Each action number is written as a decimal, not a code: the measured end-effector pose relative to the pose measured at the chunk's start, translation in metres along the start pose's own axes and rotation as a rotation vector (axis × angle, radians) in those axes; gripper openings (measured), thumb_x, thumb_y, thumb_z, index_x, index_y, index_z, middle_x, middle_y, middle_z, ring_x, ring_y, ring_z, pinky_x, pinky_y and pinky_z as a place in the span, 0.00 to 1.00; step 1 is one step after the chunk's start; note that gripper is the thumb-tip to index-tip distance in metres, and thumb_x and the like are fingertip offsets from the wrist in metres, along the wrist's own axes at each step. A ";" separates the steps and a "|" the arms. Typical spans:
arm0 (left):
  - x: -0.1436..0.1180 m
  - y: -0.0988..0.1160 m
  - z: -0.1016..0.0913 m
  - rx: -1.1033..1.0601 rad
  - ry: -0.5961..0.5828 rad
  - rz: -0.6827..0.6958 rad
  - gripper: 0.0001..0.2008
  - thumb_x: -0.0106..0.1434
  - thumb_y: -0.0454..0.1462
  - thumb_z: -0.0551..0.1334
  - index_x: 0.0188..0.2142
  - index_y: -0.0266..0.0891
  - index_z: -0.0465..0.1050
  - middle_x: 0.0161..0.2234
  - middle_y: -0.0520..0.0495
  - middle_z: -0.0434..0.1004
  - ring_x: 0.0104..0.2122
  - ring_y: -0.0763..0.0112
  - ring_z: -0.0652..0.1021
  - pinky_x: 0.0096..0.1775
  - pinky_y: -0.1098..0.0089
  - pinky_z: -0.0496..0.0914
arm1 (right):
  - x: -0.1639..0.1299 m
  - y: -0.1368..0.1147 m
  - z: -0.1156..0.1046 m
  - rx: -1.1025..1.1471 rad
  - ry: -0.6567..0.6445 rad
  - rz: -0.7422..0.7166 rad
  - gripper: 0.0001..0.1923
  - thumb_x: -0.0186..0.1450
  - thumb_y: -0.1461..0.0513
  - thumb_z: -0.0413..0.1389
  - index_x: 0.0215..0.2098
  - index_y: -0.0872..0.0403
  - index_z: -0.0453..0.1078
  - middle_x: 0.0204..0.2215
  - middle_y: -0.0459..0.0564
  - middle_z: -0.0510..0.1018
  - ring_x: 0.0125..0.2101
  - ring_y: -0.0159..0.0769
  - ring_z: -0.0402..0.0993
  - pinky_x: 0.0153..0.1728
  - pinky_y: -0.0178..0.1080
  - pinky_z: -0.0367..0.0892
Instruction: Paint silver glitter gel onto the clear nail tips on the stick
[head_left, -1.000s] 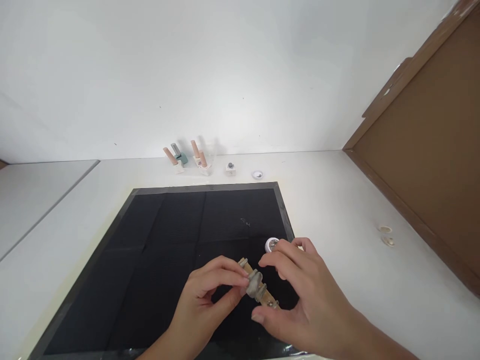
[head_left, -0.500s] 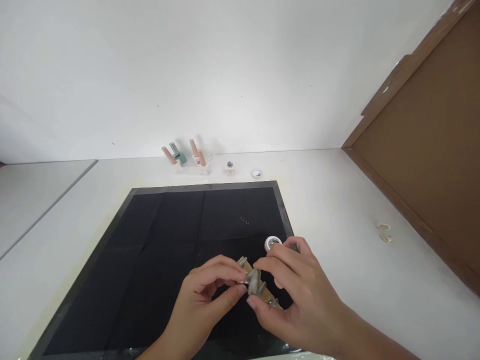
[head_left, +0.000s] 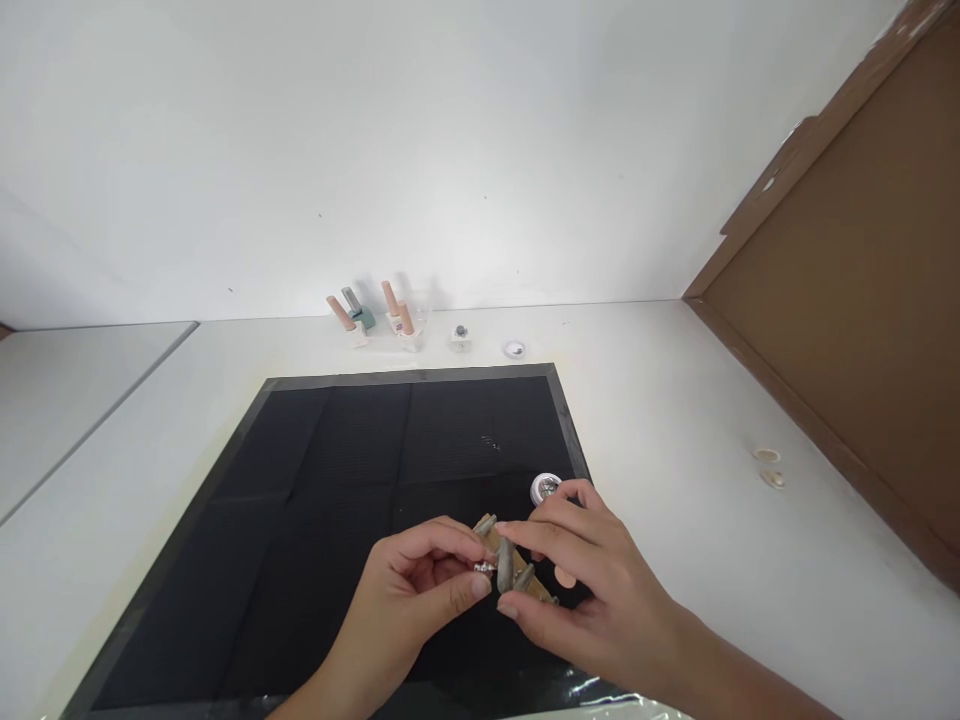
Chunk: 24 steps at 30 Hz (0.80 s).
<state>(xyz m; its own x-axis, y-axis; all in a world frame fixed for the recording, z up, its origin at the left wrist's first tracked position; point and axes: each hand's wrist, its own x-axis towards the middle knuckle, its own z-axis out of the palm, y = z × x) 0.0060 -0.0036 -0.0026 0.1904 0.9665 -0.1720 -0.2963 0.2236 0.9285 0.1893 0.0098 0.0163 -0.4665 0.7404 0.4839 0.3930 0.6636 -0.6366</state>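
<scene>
My left hand (head_left: 420,590) is closed, thumb and fingertips pinching a small shiny silvery piece (head_left: 484,568) too small to name. Just to its right, my right hand (head_left: 581,570) holds a long grey false nail (head_left: 505,566) between thumb and forefinger, at its two ends. Under that nail runs a tan strip (head_left: 532,578) bearing several more grey nails, partly covered by the right fingers. The silvery piece is very near the held nail; whether they touch I cannot tell. Behind the right fingers stands a small round white-rimmed pot (head_left: 546,487) with glittery silver bits.
A black mat (head_left: 330,500) with a grey border lies on the white table (head_left: 675,420). Along the back stand several nail polish bottles (head_left: 409,335), a small clear jar (head_left: 460,340) and a shallow dish (head_left: 514,349). Two small cream discs (head_left: 771,478) lie right, near a brown panel (head_left: 847,300).
The grey nail in my right fingers has turned to stand more upright. My left fingertips have drawn slightly left of it, and more of the silvery piece shows.
</scene>
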 end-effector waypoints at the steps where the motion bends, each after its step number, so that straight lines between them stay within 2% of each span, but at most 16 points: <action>1: 0.000 0.000 0.000 0.009 0.000 0.006 0.10 0.48 0.25 0.69 0.25 0.42 0.81 0.26 0.51 0.80 0.27 0.76 0.78 0.30 0.79 0.72 | 0.000 0.000 0.000 0.013 -0.011 0.018 0.12 0.59 0.63 0.60 0.40 0.59 0.72 0.23 0.44 0.72 0.20 0.29 0.62 0.35 0.42 0.61; 8: 0.000 0.001 -0.001 0.152 0.033 0.128 0.12 0.47 0.25 0.69 0.25 0.44 0.82 0.25 0.50 0.80 0.26 0.74 0.78 0.29 0.78 0.72 | -0.002 0.004 0.002 0.098 -0.060 0.114 0.12 0.58 0.62 0.61 0.41 0.56 0.73 0.23 0.43 0.70 0.21 0.29 0.63 0.34 0.42 0.59; 14: -0.001 -0.001 -0.002 0.178 0.020 0.195 0.14 0.47 0.23 0.69 0.26 0.46 0.82 0.25 0.50 0.81 0.27 0.73 0.79 0.29 0.78 0.72 | -0.004 0.007 0.004 0.141 -0.052 0.120 0.13 0.58 0.62 0.61 0.41 0.57 0.73 0.23 0.44 0.72 0.22 0.30 0.64 0.34 0.42 0.60; 19: -0.001 -0.004 -0.003 0.135 0.020 0.158 0.13 0.47 0.25 0.69 0.26 0.45 0.82 0.25 0.51 0.80 0.26 0.74 0.77 0.29 0.78 0.72 | -0.002 0.005 0.002 0.158 -0.074 0.165 0.13 0.59 0.60 0.62 0.41 0.57 0.74 0.23 0.45 0.72 0.23 0.31 0.65 0.35 0.44 0.61; 21: -0.001 -0.004 -0.003 0.088 0.015 0.109 0.11 0.48 0.25 0.69 0.26 0.45 0.82 0.26 0.51 0.80 0.26 0.76 0.77 0.28 0.79 0.71 | -0.002 0.005 0.002 0.176 -0.086 0.219 0.14 0.59 0.57 0.61 0.41 0.56 0.75 0.24 0.46 0.72 0.24 0.32 0.65 0.34 0.43 0.62; 24: 0.001 -0.005 -0.002 0.000 -0.009 0.033 0.09 0.48 0.27 0.70 0.26 0.43 0.81 0.25 0.52 0.79 0.26 0.76 0.76 0.28 0.80 0.70 | -0.004 0.007 0.005 0.224 -0.056 0.280 0.20 0.59 0.50 0.60 0.42 0.55 0.75 0.24 0.47 0.71 0.25 0.34 0.65 0.31 0.42 0.64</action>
<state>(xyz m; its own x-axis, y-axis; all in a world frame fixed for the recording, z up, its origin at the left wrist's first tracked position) 0.0056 -0.0037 -0.0076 0.1892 0.9722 -0.1378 -0.3023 0.1912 0.9339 0.1904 0.0112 0.0071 -0.4109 0.8788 0.2424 0.3315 0.3917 -0.8583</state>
